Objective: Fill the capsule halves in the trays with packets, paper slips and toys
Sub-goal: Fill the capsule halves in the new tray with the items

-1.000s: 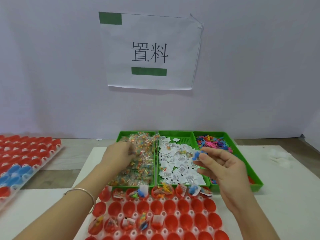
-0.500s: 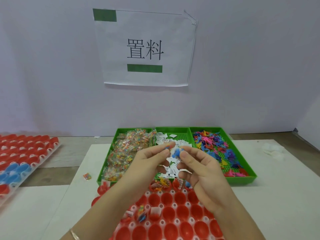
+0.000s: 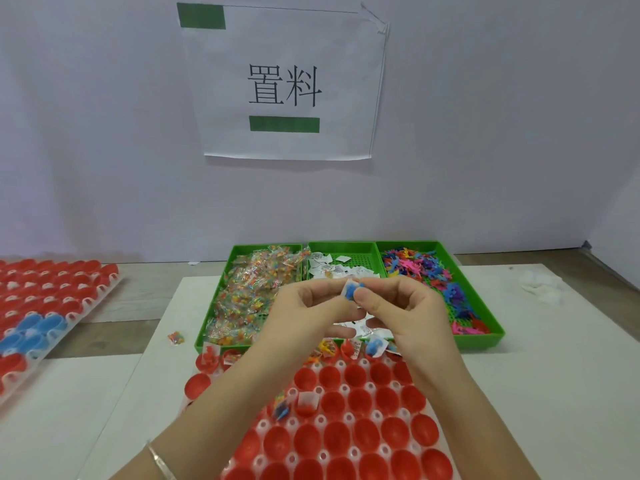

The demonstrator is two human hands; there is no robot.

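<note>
Blue toy and a white paper slip are held together in mid-air above the three green bins, at the point where the fingertips of both hands meet. The left hand pinches the slip's left edge between thumb and forefinger. The right hand clamps the toy from the right, with its thumb below and its forefinger above. The remaining fingers of both hands are curled inward.

Below the hands lies the capsule tray with rows of red capsule halves. The far row holds slips and toys, and two cups in the third row hold a slip and small items.

Bin layout, left to right:
- packet bin, heaped with clear packets
- slip bin
- toy bin, with mixed coloured toys

One loose packet lies on the table just left of the packet bin. A second tray of red and blue halves sits at far left.
</note>
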